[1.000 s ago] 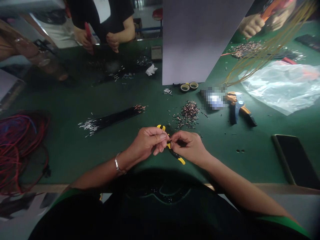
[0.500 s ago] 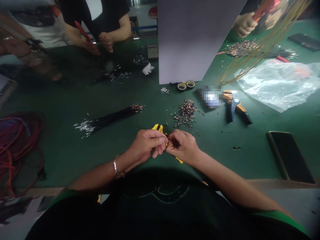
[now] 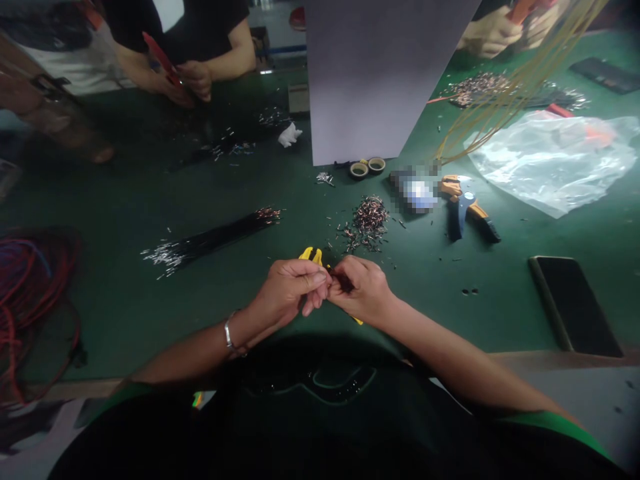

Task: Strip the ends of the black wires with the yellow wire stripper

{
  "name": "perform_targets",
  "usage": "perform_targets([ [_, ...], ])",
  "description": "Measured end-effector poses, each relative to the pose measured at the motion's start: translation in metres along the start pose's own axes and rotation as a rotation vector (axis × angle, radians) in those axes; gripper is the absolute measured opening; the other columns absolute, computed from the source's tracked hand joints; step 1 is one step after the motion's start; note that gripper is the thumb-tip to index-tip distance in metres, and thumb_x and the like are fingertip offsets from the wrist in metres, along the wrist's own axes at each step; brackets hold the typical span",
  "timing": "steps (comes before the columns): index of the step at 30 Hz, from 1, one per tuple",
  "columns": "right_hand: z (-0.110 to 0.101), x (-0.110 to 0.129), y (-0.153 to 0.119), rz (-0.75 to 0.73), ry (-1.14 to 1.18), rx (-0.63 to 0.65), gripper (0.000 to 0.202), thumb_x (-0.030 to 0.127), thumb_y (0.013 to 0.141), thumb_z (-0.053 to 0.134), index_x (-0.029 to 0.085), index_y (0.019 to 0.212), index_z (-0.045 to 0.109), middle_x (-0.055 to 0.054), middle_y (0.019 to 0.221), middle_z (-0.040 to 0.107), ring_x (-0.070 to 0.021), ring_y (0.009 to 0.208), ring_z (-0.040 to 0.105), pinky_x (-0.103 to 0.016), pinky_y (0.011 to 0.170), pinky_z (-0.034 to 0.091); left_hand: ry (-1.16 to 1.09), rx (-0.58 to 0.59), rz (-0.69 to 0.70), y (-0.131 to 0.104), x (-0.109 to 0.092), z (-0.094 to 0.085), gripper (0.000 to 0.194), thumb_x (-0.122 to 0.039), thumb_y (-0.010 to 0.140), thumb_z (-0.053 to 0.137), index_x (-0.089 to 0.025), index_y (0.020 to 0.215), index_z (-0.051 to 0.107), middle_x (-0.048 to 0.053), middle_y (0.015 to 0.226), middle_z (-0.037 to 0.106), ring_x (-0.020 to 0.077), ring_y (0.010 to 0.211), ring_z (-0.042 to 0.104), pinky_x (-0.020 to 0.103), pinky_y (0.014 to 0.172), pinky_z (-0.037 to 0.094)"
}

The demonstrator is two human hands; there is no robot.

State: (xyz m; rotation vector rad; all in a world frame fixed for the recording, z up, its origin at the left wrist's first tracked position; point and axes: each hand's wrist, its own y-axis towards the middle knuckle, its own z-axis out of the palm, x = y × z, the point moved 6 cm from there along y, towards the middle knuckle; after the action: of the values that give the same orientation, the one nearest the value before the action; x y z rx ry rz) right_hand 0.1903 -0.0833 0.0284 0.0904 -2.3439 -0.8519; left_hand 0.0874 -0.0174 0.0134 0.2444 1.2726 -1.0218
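Yellow-handled pliers (image 3: 311, 255) lie beneath; left hand (image 3: 290, 290) and right hand (image 3: 361, 289) have closed together — pinching something too small to identify.

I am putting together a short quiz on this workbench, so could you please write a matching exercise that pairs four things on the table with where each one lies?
Things:
1. bundle of black wires
2. pile of small metal terminals
3. dark phone
4. clear plastic bag

Places:
A. far right, beyond the orange and blue hand tool
B. left of the two hands, lying lengthways
C. near the right edge of the green table, close to its front
D. just beyond the hands, in the middle

Pairs: 1-B, 2-D, 3-C, 4-A
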Motion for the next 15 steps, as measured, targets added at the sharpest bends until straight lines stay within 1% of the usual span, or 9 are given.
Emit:
perform_targets([
  [15,-0.0019,0.0011,0.0013,-0.005,0.017,-0.011,0.013,0.013,0.073,0.047,0.022,0.064,0.043,0.003,0.055,0.047,-0.0108,0.048,0.044,-0.024,0.048,0.038,0.011,0.003,0.006,-0.0002,0.0006,0.0,0.018,-0.028,0.068,0.074,-0.012,0.065,0.067,-0.001,0.049,0.058,0.0059,0.037,0.048,0.015,0.03,0.034],
])
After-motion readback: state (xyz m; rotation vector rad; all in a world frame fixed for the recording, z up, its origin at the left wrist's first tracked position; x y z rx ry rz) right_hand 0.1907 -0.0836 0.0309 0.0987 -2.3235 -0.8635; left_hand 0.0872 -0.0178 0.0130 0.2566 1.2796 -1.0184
